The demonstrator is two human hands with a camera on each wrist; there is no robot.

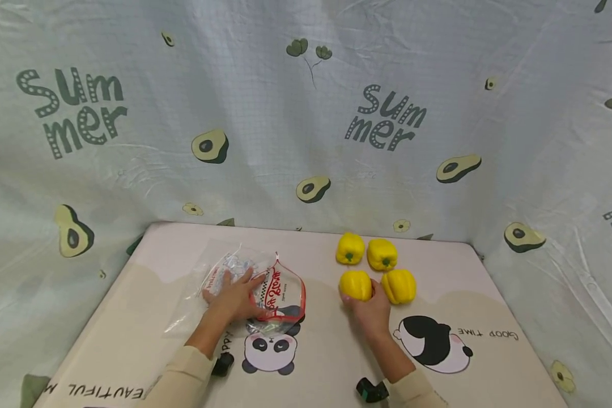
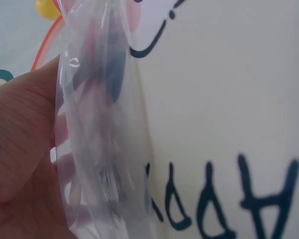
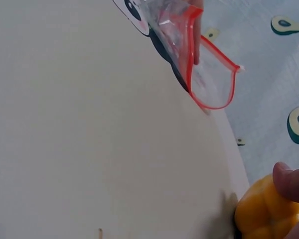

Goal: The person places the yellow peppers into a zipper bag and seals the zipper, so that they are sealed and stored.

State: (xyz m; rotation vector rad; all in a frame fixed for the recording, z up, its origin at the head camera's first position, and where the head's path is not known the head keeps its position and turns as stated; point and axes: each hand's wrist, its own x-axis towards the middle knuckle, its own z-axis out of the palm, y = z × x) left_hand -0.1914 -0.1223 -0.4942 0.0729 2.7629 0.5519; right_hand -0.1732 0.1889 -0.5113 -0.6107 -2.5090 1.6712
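Left hand (image 1: 237, 297) lies on the clear zip bag (image 1: 265, 292), fingers mostly straight and spread over the plastic; in the left wrist view the thumb side (image 2: 20, 144) presses against the film (image 2: 104, 149). Can't tell if any finger is inside the mouth. Bag sits left of centre on the mat (image 1: 148, 306), partly over the panda print (image 1: 270, 351). Long axis runs roughly left-right across the table; the red-rimmed mouth (image 3: 209, 74) is open and points right, toward the peppers.

Right hand (image 1: 369, 310) grasps the near-left yellow pepper (image 1: 356, 285), fingers curled around its near side; a fingertip (image 3: 291, 181) rests on top of the pepper in the right wrist view. This pepper sits on the mat, right of the bag and apart from it. Three more yellow peppers (image 1: 382, 255) sit just beside it, forming a square cluster, the two far ones with green stem ends facing the camera.
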